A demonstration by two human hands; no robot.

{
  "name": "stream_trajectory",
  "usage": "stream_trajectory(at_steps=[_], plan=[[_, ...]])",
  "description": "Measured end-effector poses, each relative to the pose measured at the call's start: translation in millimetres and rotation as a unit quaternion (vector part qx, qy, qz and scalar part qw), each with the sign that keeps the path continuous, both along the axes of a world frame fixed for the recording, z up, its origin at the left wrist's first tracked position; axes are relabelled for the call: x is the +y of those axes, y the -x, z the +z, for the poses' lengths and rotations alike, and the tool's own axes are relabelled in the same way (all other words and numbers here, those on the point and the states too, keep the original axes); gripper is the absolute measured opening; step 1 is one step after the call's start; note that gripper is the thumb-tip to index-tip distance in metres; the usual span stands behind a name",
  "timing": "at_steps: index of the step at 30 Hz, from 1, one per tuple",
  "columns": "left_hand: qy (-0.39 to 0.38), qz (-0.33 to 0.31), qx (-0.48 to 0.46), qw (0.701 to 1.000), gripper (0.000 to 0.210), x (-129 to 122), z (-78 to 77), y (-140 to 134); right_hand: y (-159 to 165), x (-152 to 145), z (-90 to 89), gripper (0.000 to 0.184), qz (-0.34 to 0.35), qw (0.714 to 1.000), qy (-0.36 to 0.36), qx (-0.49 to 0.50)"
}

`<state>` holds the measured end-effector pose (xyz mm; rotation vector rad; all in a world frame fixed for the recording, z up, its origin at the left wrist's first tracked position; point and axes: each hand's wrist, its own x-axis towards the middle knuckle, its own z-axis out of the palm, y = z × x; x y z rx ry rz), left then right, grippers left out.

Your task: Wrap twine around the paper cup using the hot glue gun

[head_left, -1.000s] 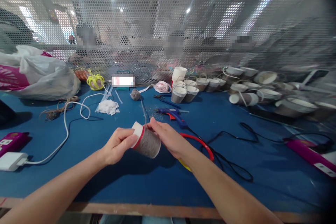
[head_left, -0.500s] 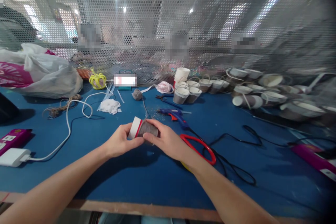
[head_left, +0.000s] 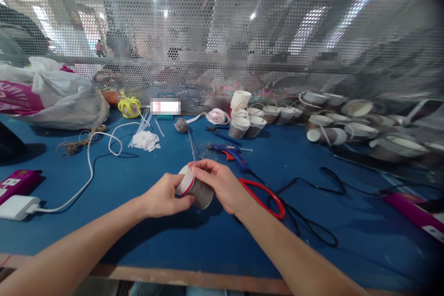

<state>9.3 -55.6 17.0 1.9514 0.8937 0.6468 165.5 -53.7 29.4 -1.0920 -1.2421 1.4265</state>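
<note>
A paper cup [head_left: 203,193], wound with grey yarn over most of its side and showing a white band with a red line, is tilted above the blue table. My left hand [head_left: 166,195] is closed around its white end. With fingers pinched at the cup's upper edge, my right hand [head_left: 218,182] grips the grey yarn [head_left: 192,145]. That strand runs taut away from me to a small ball of grey yarn [head_left: 181,125]. Just beyond my right hand lies a blue glue gun [head_left: 231,150].
Red-handled scissors [head_left: 267,196] and a black cord lie right of my hands. Several wrapped cups with handles [head_left: 240,126] stand at the back right. White scraps [head_left: 145,140], a white cable [head_left: 90,162] and a plastic bag [head_left: 58,97] are on the left. A perforated screen [head_left: 208,32] closes the back.
The cup has turned, its yarn-wound end now pointing down toward me. My right hand has shifted from around the wound side to the yarn at the top edge, and the strand is straighter.
</note>
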Motion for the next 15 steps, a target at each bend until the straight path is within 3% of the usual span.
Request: stream_trajectory(at_steps=[15], plan=[[0.018, 0.000, -0.027, 0.999, 0.016, -1.3, 6.4, -0.1, -3.3, 3.5, -4.9, 0.021, -0.064, 0.995, -0.059, -0.041]])
